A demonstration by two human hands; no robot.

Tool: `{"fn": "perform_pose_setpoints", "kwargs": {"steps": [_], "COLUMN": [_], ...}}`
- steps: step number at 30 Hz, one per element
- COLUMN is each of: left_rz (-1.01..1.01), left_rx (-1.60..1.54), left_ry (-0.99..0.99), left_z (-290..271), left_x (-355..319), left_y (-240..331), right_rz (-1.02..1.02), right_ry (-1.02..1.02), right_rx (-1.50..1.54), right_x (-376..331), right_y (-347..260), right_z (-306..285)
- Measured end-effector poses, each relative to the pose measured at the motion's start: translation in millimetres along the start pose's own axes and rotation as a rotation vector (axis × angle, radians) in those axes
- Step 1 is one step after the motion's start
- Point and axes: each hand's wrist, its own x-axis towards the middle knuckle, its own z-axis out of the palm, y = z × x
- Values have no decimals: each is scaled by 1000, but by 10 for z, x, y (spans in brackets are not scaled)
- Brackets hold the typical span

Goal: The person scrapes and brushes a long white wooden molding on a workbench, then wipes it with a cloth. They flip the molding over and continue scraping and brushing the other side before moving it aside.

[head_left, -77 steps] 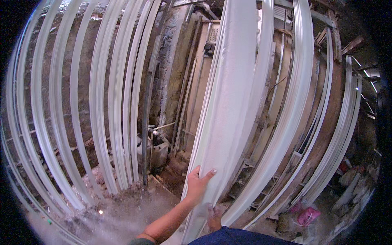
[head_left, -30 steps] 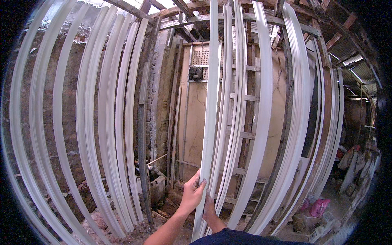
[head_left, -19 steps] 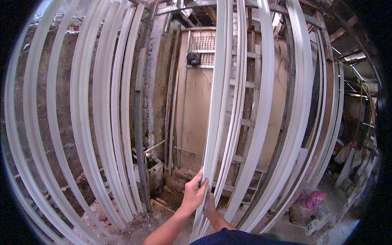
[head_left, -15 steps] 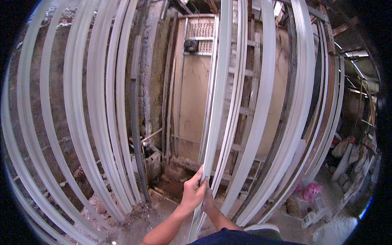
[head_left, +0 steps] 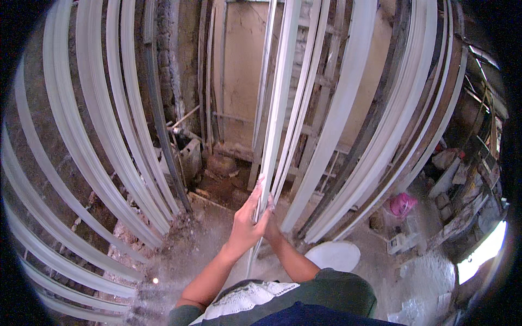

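Observation:
A long white moulding strip stands upright in front of me, its lower end reaching down near my body. My left hand is closed on the strip from the left, its fingers pointing up along it. From the other side my right hand grips the same strip at about the same height; the strip and my left hand partly cover its fingers. Just right of the held piece, thin white strips and a wide pale board lean upright.
Curved by the lens, several white mouldings line the left side. More mouldings lean at the right. On the floor are a round white lid-like object, a pink bag and a concrete block by the back wall.
The view has tipped downward, bringing in more floor, my shirt and the round white object. Both hands stay on the strip and appear higher in the picture.

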Motion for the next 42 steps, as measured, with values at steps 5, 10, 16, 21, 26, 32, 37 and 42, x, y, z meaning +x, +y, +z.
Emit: {"fn": "perform_pose_setpoints", "kwargs": {"steps": [5, 10, 16, 21, 26, 32, 37, 42], "left_rz": [-291, -275, -267, -312, -519, -1086, -1334, -847], "left_rx": [-85, -110, -102, 297, 76, -199, -321, 177], "left_ry": [-59, -37, 43, 152, -80, -308, -697, -1486], "left_z": [37, 18, 79, 11, 36, 473, 1661, 3319], "left_x": [-415, -555, -970, -1409, -1837, -2758, -3510, -3848], "left_y": [-432, -728, -1409, -1939, -2120, -2861, -2588, -1482], "right_rz": [-124, -90, 223, 492, 1058, 711, 1088, 774], "right_ry": [-12, 29, -29, -360, 15, 463, 388, 908], "right_rx": [-152, -306, -609, -1150, -1339, -1321, -1049, -1090], "right_x": [-293, -593, -1082, -2130, -3816, -5430, -5873, -6881], "right_y": [32, 261, 277, 106, 129, 125, -1050, -1562], "right_z": [229, 127, -240, -755, -1641, -2288, -2533, -2839]}}
